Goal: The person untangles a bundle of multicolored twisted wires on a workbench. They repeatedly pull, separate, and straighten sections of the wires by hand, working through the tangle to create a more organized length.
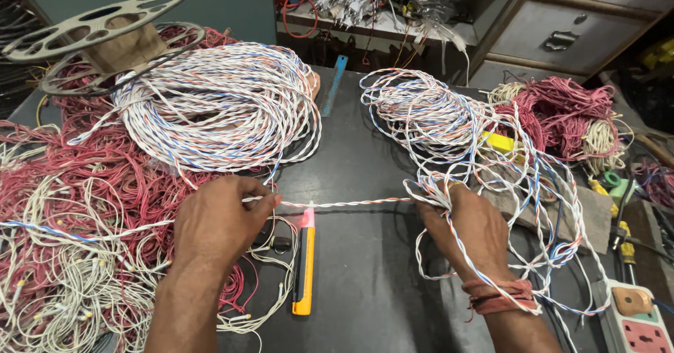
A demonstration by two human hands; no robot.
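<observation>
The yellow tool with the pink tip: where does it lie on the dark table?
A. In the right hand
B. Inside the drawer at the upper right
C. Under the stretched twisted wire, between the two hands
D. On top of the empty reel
C: the yellow tool lies flat on the table, its pink tip just under the twisted wire stretched between the left hand and the right hand.

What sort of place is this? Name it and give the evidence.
Likely an electrical wiring workshop bench. Big coils of twisted wire and red wire heaps cover the dark table, with an empty spool and a yellow tester pen between the hands.
</observation>
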